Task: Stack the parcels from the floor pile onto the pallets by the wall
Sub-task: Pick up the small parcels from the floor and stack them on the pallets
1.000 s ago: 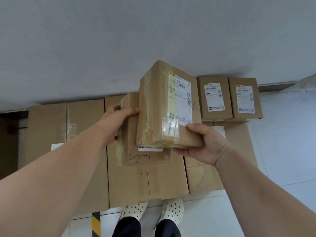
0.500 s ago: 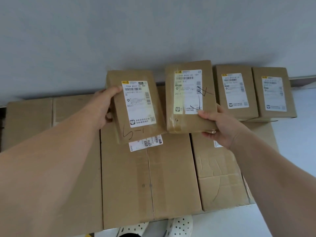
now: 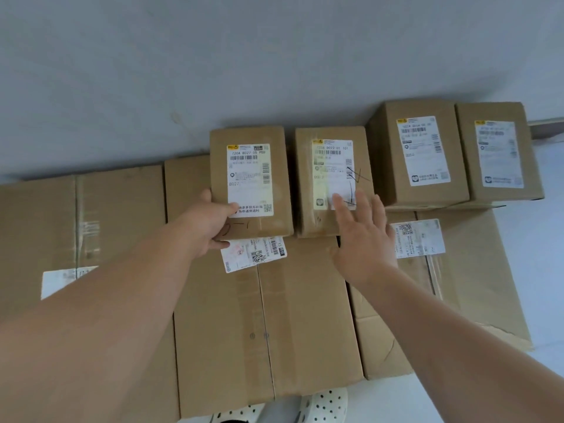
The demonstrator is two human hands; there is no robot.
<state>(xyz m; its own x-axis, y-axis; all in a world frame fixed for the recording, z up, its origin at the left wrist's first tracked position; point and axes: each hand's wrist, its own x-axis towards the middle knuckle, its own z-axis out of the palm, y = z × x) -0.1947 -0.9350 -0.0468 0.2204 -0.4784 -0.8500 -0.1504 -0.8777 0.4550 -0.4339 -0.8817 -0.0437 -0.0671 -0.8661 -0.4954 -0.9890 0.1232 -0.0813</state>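
Four small brown cardboard parcels in a row against the grey wall [image 3: 213, 71], all resting on top of larger flat brown cartons. Leftmost of the row: small brown parcel with a white label reading "B027" [image 3: 250, 181], a handwritten mark on its near end. Gripped at its near left corner by the left hand [image 3: 207, 227], thumb on the top face by the label, fingers curled under the near edge (closed on it). Whether this parcel sits fully flat on the wide brown carton [image 3: 262, 319] underneath, or is lifted slightly at the near edge: cannot tell. Just beside it to the right, a narrow gap between: small brown taped parcel with a pen-scrawled white label [image 3: 332, 178], lying flat. Right hand [image 3: 363, 239] over its near right corner, fingers spread and straight, holding nothing; fingertips overlapping the label's lower edge, though touching or just above is unclear. Further right, two taller brown boxes with white labels [image 3: 421, 154] and [image 3: 497, 154], side by side and touching, set on the creased brown carton at right [image 3: 457, 285]. A white sticker with a QR code [image 3: 253, 254] peeking out on the wide carton just below the held parcel. Another large carton at far left [image 3: 76, 224]. White perforated clogs [image 3: 323, 404] at the bottom edge, on pale floor [image 3: 534, 270].
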